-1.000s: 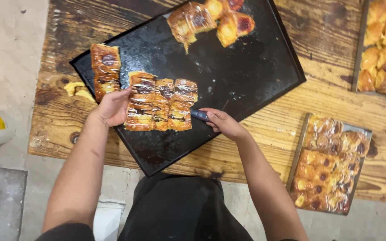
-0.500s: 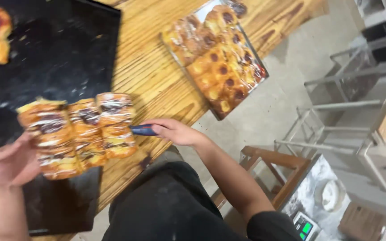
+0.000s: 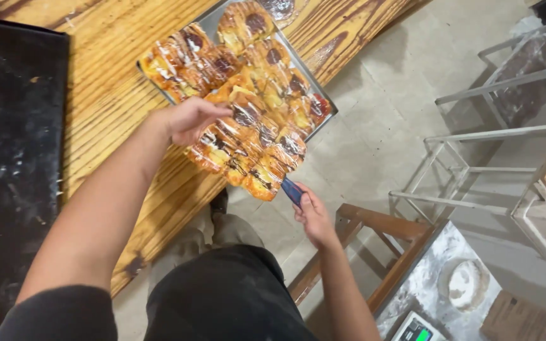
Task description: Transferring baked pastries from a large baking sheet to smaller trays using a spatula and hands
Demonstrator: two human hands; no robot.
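My right hand [image 3: 313, 216] grips the blue handle of a spatula [image 3: 291, 189] that carries three glazed pastries with dark drizzle [image 3: 246, 149]. The load hangs over the wooden table's edge, just in front of a metal tray [image 3: 319, 86] full of similar pastries. My left hand [image 3: 189, 119] rests on top of the carried pastries, fingers spread, steadying them. The spatula's blade is hidden under the pastries.
A large black baking tray [image 3: 14, 158] lies on the wooden table [image 3: 105, 82] at the left. At the right stand a metal rack frame [image 3: 475, 164] and a wooden stool [image 3: 374, 246]. Lower right holds a floury surface with a dough disc [image 3: 466, 284] and a scale [image 3: 415, 329].
The pastries have been lifted off the black tray on the spatula and carried right, to the front of the metal tray. My left hand moved along on top of them.
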